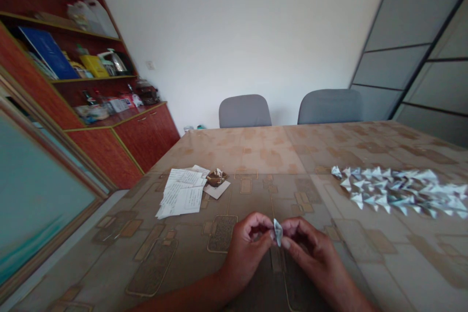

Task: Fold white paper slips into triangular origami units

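Observation:
Between my two hands, just above the table, is a small folded paper piece with print on it. My left hand pinches its left side between thumb and fingertips. From the right, my right hand grips it the same way, its thumb near the lower edge. A stack of printed paper slips lies fanned out on the left of the table. Several folded paper pieces stand in rows at the right, their points sticking up.
A small brown dish-like holder with pale scraps sits beside the slips, near a white card. The patterned table stretches away to two grey chairs. Red wooden shelves stand at the left.

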{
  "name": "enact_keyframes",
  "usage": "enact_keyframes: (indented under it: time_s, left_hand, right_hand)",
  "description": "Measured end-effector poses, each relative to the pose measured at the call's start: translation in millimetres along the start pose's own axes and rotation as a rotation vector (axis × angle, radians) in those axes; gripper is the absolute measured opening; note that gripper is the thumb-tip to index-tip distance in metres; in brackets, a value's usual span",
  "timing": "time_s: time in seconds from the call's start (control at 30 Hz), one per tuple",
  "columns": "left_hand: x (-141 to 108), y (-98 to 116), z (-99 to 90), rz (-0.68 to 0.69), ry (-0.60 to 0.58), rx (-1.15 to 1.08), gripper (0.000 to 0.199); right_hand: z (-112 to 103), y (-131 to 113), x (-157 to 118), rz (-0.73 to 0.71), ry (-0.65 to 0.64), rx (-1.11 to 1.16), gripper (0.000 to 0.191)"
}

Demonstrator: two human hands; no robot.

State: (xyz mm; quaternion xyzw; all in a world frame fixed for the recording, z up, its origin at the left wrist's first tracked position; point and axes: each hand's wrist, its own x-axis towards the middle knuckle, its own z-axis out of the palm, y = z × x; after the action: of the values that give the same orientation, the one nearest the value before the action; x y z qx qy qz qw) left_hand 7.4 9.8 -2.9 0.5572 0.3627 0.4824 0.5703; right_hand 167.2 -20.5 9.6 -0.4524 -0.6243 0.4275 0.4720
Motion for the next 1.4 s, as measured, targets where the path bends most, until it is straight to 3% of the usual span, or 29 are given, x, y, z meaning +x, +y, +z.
enact_keyframes:
  time_s: [0.23, 0.5, 0.83, 1.0, 1.4]
  left_hand:
    - [-2.1, 7.7, 0.6, -0.015, -0.022, -0.05, 0.015]
    - [0.0, -0.6, -0.7, -0.021, 0.007, -0.018, 0.02]
    - [0.3, 1.6, 1.1, -0.008, 0.075, 0.079, 0.01]
    - [0.7, -0.1, 1.5, -0.004, 0.092, 0.105, 0.01]
    - [0.6, 0.9, 1.2, -0.01, 0.098, 0.106, 0.014]
  right_hand:
    - [2.1, 4.1, 0.3, -0.03, 0.037, -0.03, 0.01]
    - [2.6, 2.9, -0.7, -0.085, 0.071, -0.153, 0.002]
    - [3.8, 0.7, -1.7, -0.109, 0.109, -0.288, 0.008]
    - [4.2, -1.5, -2.3, -0.086, 0.07, -0.271, 0.002]
    - [4.0, -2.2, -1.9, -0.079, 0.07, -0.252, 0.006]
